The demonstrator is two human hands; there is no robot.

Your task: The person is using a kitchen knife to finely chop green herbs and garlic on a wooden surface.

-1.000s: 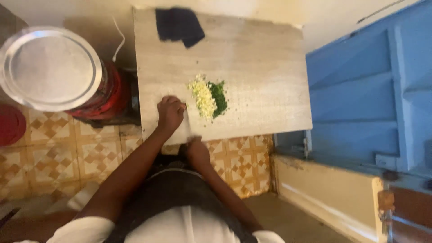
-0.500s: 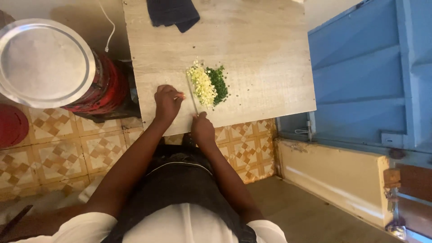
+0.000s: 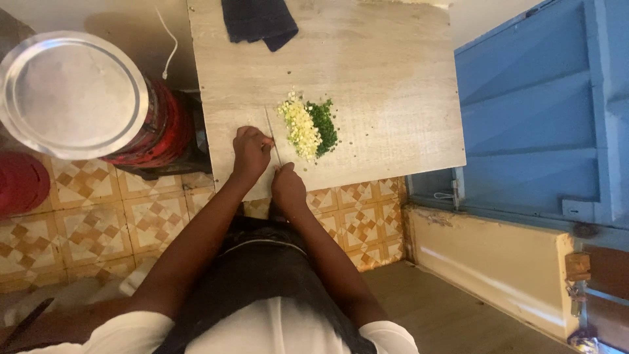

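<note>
My left hand (image 3: 251, 149) rests on the pale wooden table (image 3: 367, 65), fingers curled near the blade of a knife (image 3: 272, 135). My right hand (image 3: 287, 187) grips the knife's handle at the table's front edge. The thin blade points away from me, just left of a pile of chopped pale yellow pieces (image 3: 299, 126) and chopped green herbs (image 3: 324, 124). I cannot tell whether something small lies under my left fingers.
A dark cloth (image 3: 259, 19) lies at the table's far edge. A round metal lid (image 3: 69, 92) covers a red container (image 3: 164, 128) to the left. A red object (image 3: 19, 183) sits on the patterned tile floor. Blue panels (image 3: 544, 105) stand to the right.
My hands have stayed at the table's front edge. The knife now stands to the left of the chopped pile, with the blade upright between my hands. The camera view shifted slightly.
</note>
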